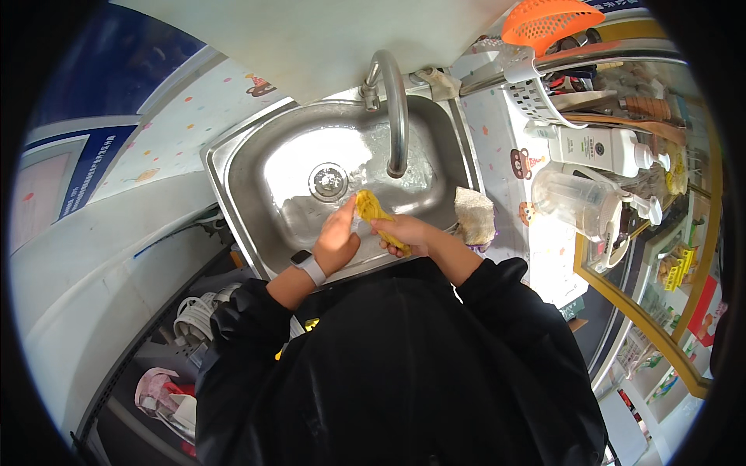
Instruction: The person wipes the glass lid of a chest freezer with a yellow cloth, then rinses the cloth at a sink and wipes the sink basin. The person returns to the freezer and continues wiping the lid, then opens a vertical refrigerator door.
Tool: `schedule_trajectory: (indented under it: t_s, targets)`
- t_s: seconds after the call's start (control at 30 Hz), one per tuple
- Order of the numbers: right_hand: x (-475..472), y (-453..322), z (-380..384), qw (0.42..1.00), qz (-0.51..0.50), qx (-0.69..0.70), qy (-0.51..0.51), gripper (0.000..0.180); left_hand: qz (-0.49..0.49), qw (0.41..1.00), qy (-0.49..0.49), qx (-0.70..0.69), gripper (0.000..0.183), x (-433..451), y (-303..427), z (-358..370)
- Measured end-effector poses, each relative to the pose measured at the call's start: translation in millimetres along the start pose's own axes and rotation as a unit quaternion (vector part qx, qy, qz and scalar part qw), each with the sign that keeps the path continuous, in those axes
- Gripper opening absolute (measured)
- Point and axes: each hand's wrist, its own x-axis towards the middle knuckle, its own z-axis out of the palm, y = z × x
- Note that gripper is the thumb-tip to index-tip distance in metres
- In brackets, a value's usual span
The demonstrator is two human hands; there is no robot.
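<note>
A bunched yellow cloth (368, 207) is held over the near part of the stainless steel sink (239, 169). My right hand (408, 231) grips its lower end from the right. My left hand (337, 242), with a white-strapped watch on the wrist, is stretched out just left of the cloth's upper end. Its fingertips come very close to the cloth; whether they touch it is unclear. Beyond both hands, the curved metal faucet (398, 116) reaches over the basin. The round drain (328, 182) lies ahead of my left hand.
A worn beige scrubbing pad (475, 216) rests on the sink's right rim. Farther right are a white pump bottle (606, 150), a clear plastic jug (574, 201) and a white utensil basket (530, 102) with an orange strainer (551, 23). A folded rag (440, 83) lies behind the faucet.
</note>
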Motion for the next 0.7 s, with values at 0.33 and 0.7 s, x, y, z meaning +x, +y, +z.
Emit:
schedule_trajectory:
  t_s: [0.33,0.7]
  targets:
    - [-18,-7,23,0.979,0.069,-0.155,-0.110,0.027,0.296,0.947,-0.053,0.110,0.038,15,8,-21]
    - [-6,19,40,0.711,-0.281,-0.580,0.281,0.015,0.102,0.973,-0.122,0.166,0.018,7,3,2]
